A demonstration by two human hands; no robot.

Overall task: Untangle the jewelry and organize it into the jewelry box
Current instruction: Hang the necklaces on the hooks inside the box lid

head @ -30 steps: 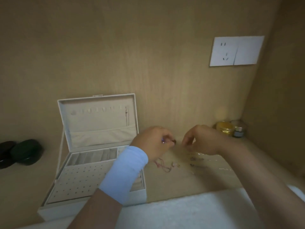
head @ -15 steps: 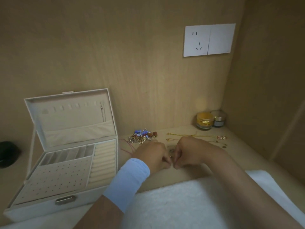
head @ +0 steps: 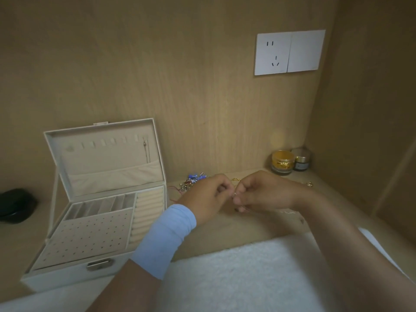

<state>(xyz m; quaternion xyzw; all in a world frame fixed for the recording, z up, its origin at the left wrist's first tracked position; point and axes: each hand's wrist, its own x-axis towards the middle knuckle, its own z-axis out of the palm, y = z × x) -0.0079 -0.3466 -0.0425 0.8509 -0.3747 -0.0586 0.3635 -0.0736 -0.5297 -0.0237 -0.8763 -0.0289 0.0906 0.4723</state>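
the left hand [head: 206, 199] and right hand [head: 265, 192] meet over the counter [head: 236, 230]; their curled fingers [head: 221, 188] pinch one small silvery piece of jewelry [head: 234, 194] between them. the tangled jewelry pile [head: 193, 180] lies just behind the left hand; the open jewelry box [head: 67, 274] stands at the left, lid upright.

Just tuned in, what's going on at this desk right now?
A person is working a small metal piece between both hands. The left hand and right hand each pinch it with curled fingers, just above the desk. A tangled jewelry pile lies behind the left hand, not yet sorted. The jewelry box stands open at the left, and the only jewelry I can see in it is one chain hanging in the lid.
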